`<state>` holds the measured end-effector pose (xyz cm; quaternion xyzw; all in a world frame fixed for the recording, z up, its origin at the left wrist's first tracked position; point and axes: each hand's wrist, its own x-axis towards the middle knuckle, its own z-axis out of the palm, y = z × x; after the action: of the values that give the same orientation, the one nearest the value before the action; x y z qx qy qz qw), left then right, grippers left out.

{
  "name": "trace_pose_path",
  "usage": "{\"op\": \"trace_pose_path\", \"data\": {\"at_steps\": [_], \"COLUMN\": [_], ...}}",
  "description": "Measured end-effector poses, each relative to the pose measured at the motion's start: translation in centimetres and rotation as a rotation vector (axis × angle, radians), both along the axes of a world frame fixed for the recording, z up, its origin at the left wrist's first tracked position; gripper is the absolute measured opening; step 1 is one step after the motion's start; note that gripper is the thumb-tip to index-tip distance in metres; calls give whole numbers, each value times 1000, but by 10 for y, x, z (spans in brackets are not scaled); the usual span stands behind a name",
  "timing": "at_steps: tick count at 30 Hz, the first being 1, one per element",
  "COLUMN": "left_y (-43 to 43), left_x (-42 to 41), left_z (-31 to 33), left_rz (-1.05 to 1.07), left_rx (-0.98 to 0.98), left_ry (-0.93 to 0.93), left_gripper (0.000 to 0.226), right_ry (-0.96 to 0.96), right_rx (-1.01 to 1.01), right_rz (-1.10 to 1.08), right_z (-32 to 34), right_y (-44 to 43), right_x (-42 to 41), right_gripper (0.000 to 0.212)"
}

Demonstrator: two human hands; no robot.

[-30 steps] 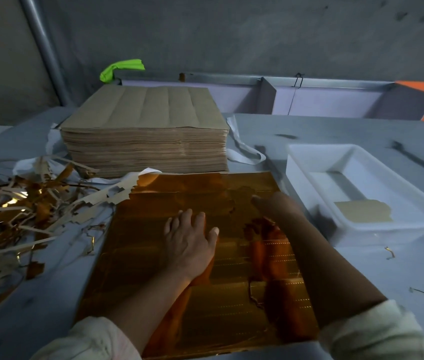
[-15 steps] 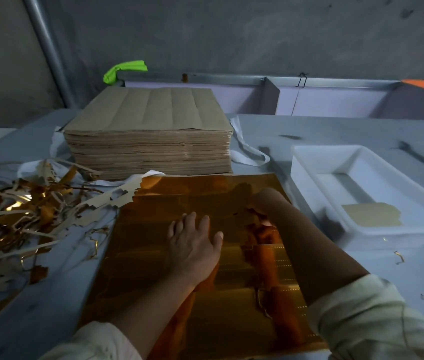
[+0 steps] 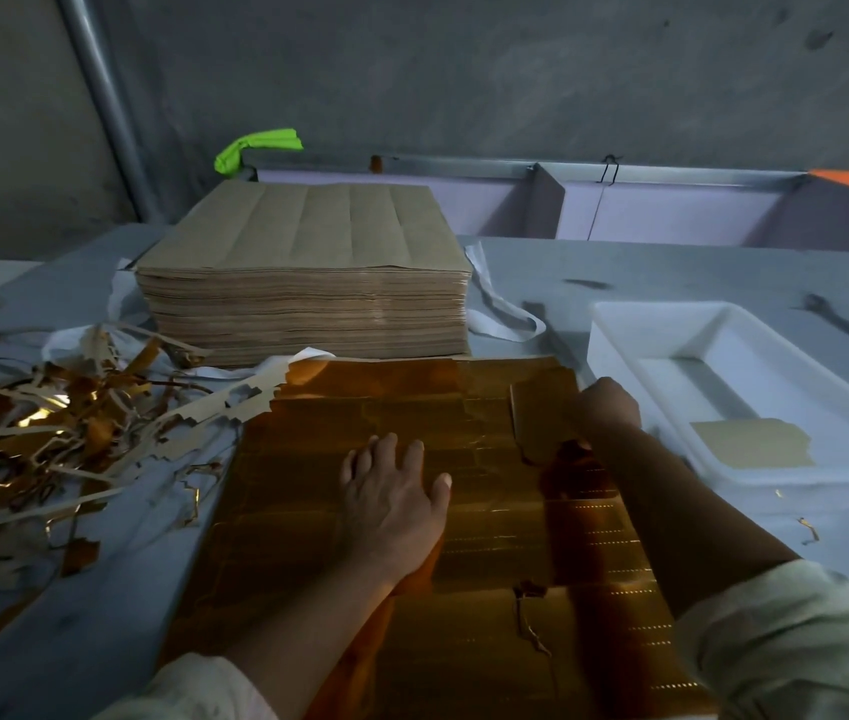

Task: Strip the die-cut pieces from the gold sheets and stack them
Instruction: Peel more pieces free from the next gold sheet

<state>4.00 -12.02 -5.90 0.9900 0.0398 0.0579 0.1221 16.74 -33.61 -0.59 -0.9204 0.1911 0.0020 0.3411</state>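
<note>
A glossy rectangular gold foil sheet (image 3: 308,485) lies flat on the grey worktop (image 3: 619,272), near the person and centred in front of them. Its perforated die lines catch the light.

The left hand (image 3: 393,504) rests palm down in the middle of the sheet with straight, slightly spread fingers (image 3: 386,449). This is probably to pin the sheet so it does not slide or lift while a piece is torn free.

The right hand (image 3: 606,407) is at the sheet's far right corner with its fingers curled under. It appears to pinch the edge of a small rectangular gold die-cut piece (image 3: 539,418), which stands a little proud of the foil around it. The fingertips themselves are hidden behind the knuckles.

Just right of that hand is a shallow white plastic tray (image 3: 619,345) with a pale tan flat piece (image 3: 752,443) lying in it. The tray is likely kept close so each stripped piece can be dropped onto that stack with a short reach.

On the left, well clear of the tray, is a loose heap of torn gold and tan scrap strips (image 3: 48,423), which keeps the waste apart from the good pieces. At the far side, touching the sheet's far edge, is a tall stack of brown-backed sheets (image 3: 302,283), presumably the supply waiting to be stripped.
</note>
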Motion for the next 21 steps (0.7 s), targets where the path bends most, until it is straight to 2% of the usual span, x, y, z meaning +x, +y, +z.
{"op": "trace_pose_path", "data": {"at_steps": [5,9,15,21], "left_y": [1,0,-1,1], "left_x": [-1,0,-1,5], "left_z": [0,0,1,10], "left_rz": [-2,-4,1,-4], "left_rx": [3,15,24,13], "left_ry": [-2,-3,11,106], "left_gripper": [63,63,63,60], "right_ry": [-20,-125,-225,-156], "right_rx": [-112,-302,-227,-182], "right_rz": [47,142,375,445], "right_z": [0,12,22,16], "right_y": [2,13,48,69], "right_x": [-8,-12,-19,-22], "right_gripper": [24,37,24,32]}}
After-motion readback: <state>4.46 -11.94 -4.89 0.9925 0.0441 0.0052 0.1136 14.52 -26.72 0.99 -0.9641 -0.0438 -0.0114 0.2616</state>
